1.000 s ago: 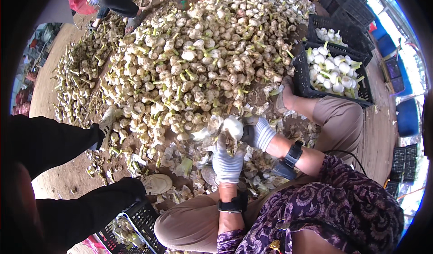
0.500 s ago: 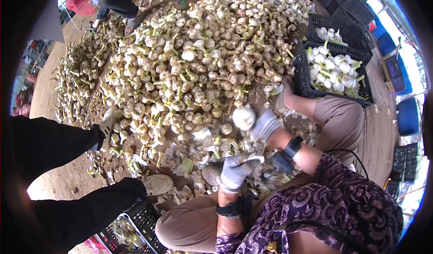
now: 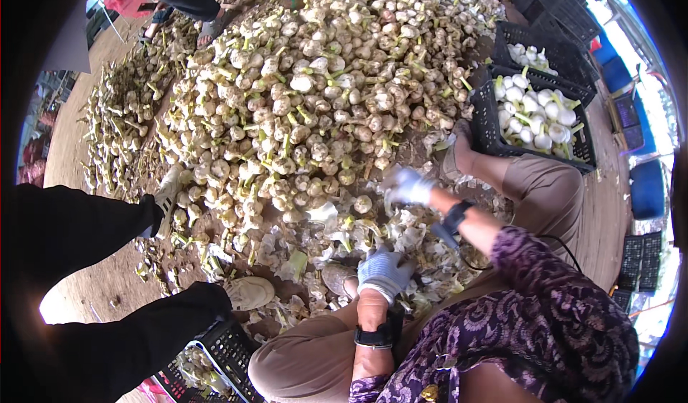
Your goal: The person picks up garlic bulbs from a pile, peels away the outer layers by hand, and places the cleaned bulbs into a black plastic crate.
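- Nearest the body, the gloved left hand [image 3: 383,272] has swung round to hang low over the peel scraps [image 3: 430,247], fingers pointing down; whether they pinch anything cannot be told, as the back of the glove hides them.
- A little farther out, the gloved right hand [image 3: 411,186] reaches over the littered ground at the heap's near edge. Half a second ago it gripped a white garlic bulb; none shows in it now, though the fingers are too blurred to say whether they are loose or curled on something small.
- That bulb's handling therefore seems finished; where it lies now cannot be picked out.
- Just short of the heap sits one loose brownish bulb [image 3: 362,204], touched by neither hand.
- Beyond spreads the garlic heap [image 3: 308,116], dirty bulbs with stems, looking unchanged.
- To its right, the black crate [image 3: 484,120] holds clean white bulbs [image 3: 532,103]; a second crate [image 3: 534,37] stands behind.
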